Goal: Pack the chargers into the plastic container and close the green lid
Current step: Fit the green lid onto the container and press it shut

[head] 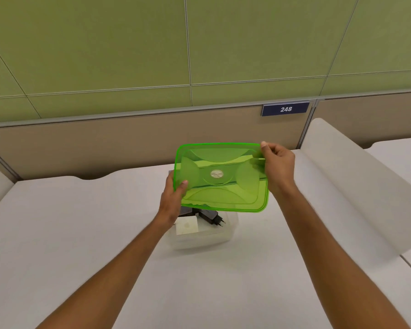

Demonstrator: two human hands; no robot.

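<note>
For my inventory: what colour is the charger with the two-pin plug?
Black, in the head view, beside a white one.

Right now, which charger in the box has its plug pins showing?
The black charger, on the right side of the clear plastic container. Two pins stick out of its near end. The white charger beside it shows only a flat square face.

Green lid (221,178) hides container's (207,236) far half; label illegible.

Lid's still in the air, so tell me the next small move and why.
Probably lower the green lid squarely onto the plastic container. Both the left hand and right hand hold it tilted above the box, whose chargers already lie inside.
</note>
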